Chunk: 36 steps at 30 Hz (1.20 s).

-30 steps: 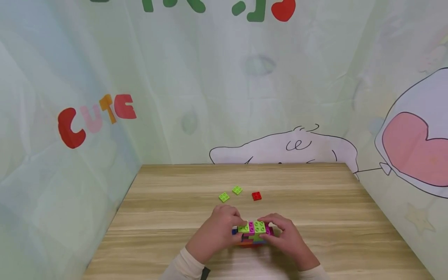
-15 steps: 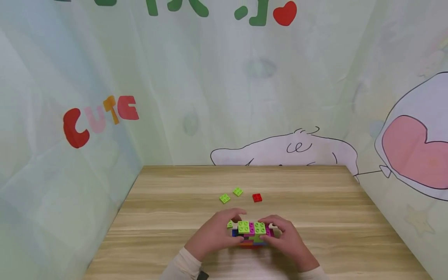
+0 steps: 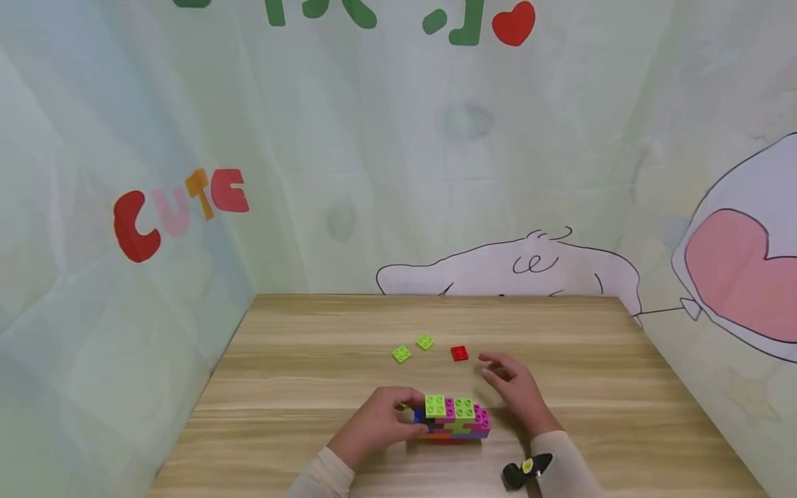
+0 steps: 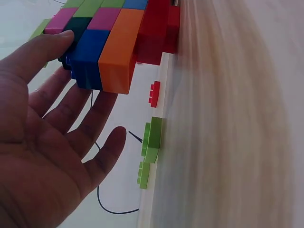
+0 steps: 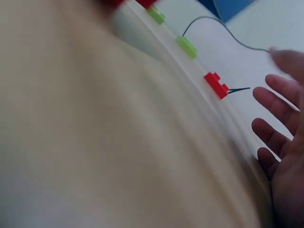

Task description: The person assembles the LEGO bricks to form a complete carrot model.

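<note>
A block of joined toy building bricks (image 3: 457, 420) in blue, orange, red, pink and lime stands on the wooden table. My left hand (image 3: 381, 423) grips its left end, thumb on the near side and fingers behind. Seen from the left wrist, the thumb lies along the dark green and blue bricks (image 4: 89, 57). My right hand (image 3: 518, 391) is off the block, fingers apart and holding nothing. It hovers just right of a small red brick (image 3: 459, 353). In the right wrist view that red brick (image 5: 217, 85) stands apart from the spread fingers (image 5: 275, 104).
Two lime bricks (image 3: 401, 354) (image 3: 425, 342) lie left of the red one, beyond the block. The table (image 3: 299, 387) meets printed cloth walls (image 3: 311, 173) at its back and sides. A black strap piece (image 3: 526, 470) sits by the right sleeve.
My right hand has let go of the block's right end and moved away and forward, close to the red brick. The left hand has lowered its fingers behind the block's left end.
</note>
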### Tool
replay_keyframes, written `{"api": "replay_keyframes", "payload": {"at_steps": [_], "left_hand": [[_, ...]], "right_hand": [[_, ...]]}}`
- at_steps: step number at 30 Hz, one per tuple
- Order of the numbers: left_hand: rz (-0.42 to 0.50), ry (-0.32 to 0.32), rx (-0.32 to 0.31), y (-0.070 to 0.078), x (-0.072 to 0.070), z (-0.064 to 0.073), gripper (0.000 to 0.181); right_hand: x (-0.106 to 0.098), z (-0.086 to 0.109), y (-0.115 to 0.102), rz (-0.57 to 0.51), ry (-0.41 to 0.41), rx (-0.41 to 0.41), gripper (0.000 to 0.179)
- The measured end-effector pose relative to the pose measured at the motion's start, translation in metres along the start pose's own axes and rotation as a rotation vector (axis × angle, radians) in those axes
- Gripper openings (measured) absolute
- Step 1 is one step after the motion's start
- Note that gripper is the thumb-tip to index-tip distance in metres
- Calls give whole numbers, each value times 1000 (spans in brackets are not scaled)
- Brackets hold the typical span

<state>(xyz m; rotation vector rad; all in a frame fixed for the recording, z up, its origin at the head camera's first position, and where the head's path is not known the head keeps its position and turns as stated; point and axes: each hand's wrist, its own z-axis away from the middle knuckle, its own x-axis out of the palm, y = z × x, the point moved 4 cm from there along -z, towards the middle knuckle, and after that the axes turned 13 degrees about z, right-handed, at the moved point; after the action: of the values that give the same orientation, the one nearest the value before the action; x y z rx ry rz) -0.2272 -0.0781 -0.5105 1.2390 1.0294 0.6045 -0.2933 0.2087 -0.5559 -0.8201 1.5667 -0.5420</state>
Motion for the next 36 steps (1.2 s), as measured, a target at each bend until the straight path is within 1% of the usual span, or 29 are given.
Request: {"api": "replay_keyframes", "payload": {"at_steps": [3,6,8,9,11,14,18,22,25,30,34,36], "left_hand": [[3,-4,3,0,2,0,33],[0,-14,9,-1,5,0,33],[-5,-14,12,-1,6,1,33],[-5,-16,15,-1,6,1,33],[-4,-17,23,-1,7,2,33],[1,-15,35,-1,8,2,33],[15,-8,42,-2,7,2,32],[20,-3,49,-4,5,2,32],[9,2,57,-6,4,1,33],[2,10,59,-8,2,2,33],[0,15,54,-8,1,2,33],[0,17,56,-8,1,1,33]], "right_hand": [[4,-15,5,80,-27,-18,44],[9,-26,2,182,-79,-74,52],[13,-30,-2,249,-118,-125,56],[15,-31,-4,285,-129,-151,56],[18,-33,-8,343,-143,-177,54],[20,-35,-11,384,-124,-192,46],[21,-36,-12,386,-75,-185,36],[21,-34,-13,368,-31,-168,34],[22,-32,-14,352,-12,-157,33],[24,-29,-15,325,14,-134,25],[21,-21,-15,229,18,-47,25],[16,-15,-17,170,43,-17,26]]}}
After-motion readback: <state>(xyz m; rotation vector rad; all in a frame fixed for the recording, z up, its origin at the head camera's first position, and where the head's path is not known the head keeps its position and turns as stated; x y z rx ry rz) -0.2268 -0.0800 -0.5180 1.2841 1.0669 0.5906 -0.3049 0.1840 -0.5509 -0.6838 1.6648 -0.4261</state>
